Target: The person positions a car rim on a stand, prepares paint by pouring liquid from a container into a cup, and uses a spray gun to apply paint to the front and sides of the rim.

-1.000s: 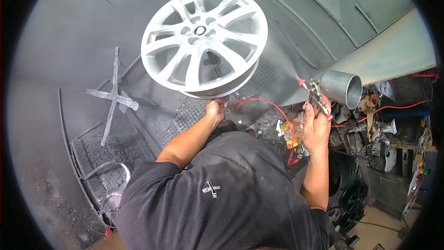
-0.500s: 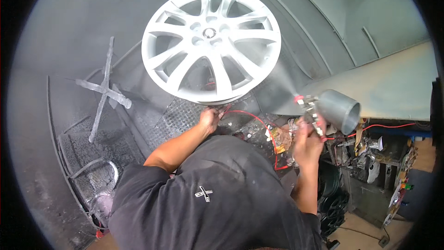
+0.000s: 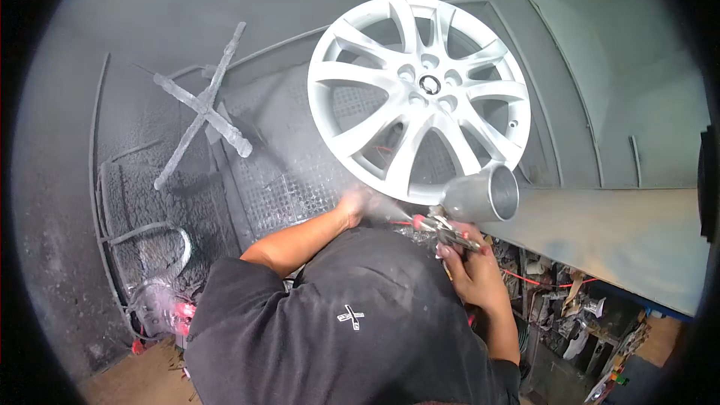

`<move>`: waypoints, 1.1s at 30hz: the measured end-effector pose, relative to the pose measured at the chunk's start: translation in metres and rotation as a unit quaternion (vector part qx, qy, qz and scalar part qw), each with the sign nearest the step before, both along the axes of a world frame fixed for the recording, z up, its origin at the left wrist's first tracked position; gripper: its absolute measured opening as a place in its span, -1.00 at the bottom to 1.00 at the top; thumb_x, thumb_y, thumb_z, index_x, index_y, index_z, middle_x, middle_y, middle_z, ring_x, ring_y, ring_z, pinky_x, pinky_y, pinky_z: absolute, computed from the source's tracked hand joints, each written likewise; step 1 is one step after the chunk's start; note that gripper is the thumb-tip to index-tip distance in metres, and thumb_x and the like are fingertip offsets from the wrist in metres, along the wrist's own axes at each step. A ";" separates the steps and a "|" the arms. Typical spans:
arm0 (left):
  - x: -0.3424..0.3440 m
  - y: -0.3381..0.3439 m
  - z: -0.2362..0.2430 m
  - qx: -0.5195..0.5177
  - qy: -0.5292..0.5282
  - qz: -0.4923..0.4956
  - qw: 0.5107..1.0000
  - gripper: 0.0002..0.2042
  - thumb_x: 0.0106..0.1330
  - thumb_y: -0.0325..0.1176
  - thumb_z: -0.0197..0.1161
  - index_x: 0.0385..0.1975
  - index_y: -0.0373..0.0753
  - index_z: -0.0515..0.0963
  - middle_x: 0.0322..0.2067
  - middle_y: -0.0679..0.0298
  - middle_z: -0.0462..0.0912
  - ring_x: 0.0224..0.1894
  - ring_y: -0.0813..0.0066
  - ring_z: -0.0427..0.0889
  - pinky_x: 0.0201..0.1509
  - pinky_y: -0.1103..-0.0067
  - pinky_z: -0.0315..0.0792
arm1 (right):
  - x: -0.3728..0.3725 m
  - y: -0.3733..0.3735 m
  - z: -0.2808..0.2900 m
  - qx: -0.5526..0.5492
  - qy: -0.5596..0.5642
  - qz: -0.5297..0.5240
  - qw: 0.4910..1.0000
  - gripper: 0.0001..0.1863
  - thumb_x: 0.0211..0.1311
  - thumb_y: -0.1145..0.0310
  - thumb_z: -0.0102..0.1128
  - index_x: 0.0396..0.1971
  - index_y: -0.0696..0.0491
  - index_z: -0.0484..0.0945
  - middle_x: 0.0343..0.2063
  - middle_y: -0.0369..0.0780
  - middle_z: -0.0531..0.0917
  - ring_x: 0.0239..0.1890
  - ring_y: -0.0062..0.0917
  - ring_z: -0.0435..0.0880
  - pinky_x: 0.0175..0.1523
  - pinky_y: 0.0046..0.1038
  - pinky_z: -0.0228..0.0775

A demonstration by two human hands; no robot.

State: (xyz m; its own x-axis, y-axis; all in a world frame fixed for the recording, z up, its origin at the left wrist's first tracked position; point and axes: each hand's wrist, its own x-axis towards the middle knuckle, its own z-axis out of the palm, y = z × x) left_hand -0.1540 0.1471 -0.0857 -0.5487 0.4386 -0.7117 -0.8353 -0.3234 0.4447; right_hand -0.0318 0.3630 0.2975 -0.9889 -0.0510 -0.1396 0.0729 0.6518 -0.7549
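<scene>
A white multi-spoke car wheel (image 3: 431, 111) with a dark centre emblem stands tilted in front of me. My right hand (image 3: 474, 274) is wrapped round a spray gun (image 3: 444, 232) with a red tip and a silver metal cup (image 3: 466, 196). The cup overlaps the wheel's lower right rim from this viewpoint. Pale mist streams leftward from the gun's tip, below the wheel's lower edge. My left hand (image 3: 356, 204) is just below the wheel's lower left rim, in the mist. Its fingers are blurred and partly hidden, so any grip there is unclear.
A grey coated cross-shaped stand (image 3: 204, 109) is at the left. Below it lies a crusted panel with a curved bar (image 3: 161, 229). Grey booth walls rise behind the wheel. A red hose (image 3: 536, 283) runs past cluttered shelves at the lower right, under a pale panel (image 3: 600, 232).
The spray gun has moved left and down, from right of the wheel to below its lower rim. The spray now points left. The wheel appears farther right and turned, and the whole view has shifted.
</scene>
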 end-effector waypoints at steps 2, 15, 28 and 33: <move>-0.009 -0.002 0.024 -0.021 -0.016 -0.042 0.999 -0.79 0.42 -0.55 -0.01 0.02 -0.29 0.37 -0.07 0.15 0.50 0.00 0.17 0.63 -0.02 0.34 0.62 | -0.030 -0.017 0.008 -0.128 -0.021 -0.048 0.990 -0.71 0.31 0.55 0.21 0.01 0.24 0.50 -0.08 0.04 0.60 -0.13 -0.12 0.66 0.03 -0.33 0.48; -0.051 -0.072 -0.006 -0.269 0.370 -0.442 0.772 -0.75 0.33 -0.29 0.17 -0.13 -0.30 0.61 -0.13 0.05 0.72 -0.10 0.15 0.69 0.01 0.34 0.54 | -0.146 0.024 0.021 0.115 0.257 -0.244 0.928 -0.68 0.43 0.46 0.05 0.08 0.32 0.41 -0.10 0.09 0.58 -0.13 -0.09 0.62 0.04 -0.20 0.45; -0.026 -0.174 -0.059 -0.448 0.322 -0.485 0.679 -0.57 0.23 -0.14 0.30 -0.05 -0.36 0.61 -0.10 -0.13 0.70 0.00 0.01 0.68 0.10 0.32 0.51 | 0.024 0.140 -0.144 0.197 0.153 -0.426 0.870 -0.64 0.49 0.44 -0.01 0.18 0.25 0.30 -0.28 -0.14 0.71 -0.63 -0.55 0.55 -0.48 -0.45 0.43; 0.004 -0.071 -0.001 -0.281 0.315 -0.466 0.778 -0.45 0.26 -0.08 0.31 0.10 -0.40 0.53 0.00 -0.05 0.68 0.06 0.09 0.65 0.18 0.37 0.48 | 0.095 0.138 -0.245 0.110 0.097 -0.371 0.917 -0.57 0.47 0.45 -0.02 0.25 0.26 0.22 -0.36 -0.07 0.67 -0.50 -0.41 0.64 -0.35 -0.34 0.47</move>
